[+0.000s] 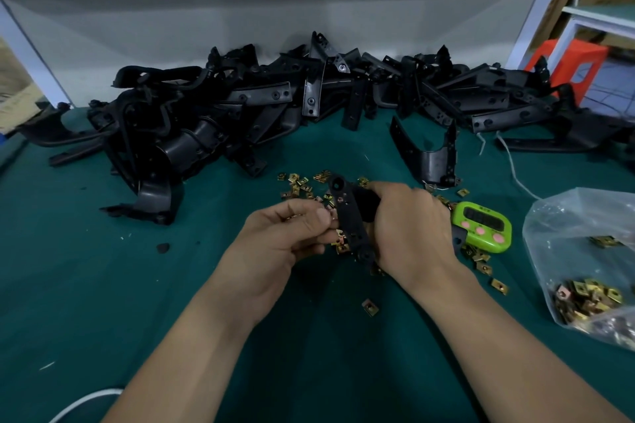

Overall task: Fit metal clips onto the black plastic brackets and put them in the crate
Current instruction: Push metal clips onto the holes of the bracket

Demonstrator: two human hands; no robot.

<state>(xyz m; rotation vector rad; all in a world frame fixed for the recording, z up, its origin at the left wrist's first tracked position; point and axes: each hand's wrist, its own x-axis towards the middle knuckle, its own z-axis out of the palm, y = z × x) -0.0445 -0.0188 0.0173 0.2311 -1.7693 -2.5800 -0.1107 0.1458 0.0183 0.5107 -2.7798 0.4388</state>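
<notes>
Over the green surface (103,285), the right hand (409,227) grips a black bracket (350,220) upright; the left hand (285,237) pinches a metal clip (341,234) against its edge.

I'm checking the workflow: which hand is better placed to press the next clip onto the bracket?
Left. The left hand pinches a metal clip at the edge of the black bracket, so it probably only needs to push; the right hand is wrapped round the bracket, steadying it.
</notes>
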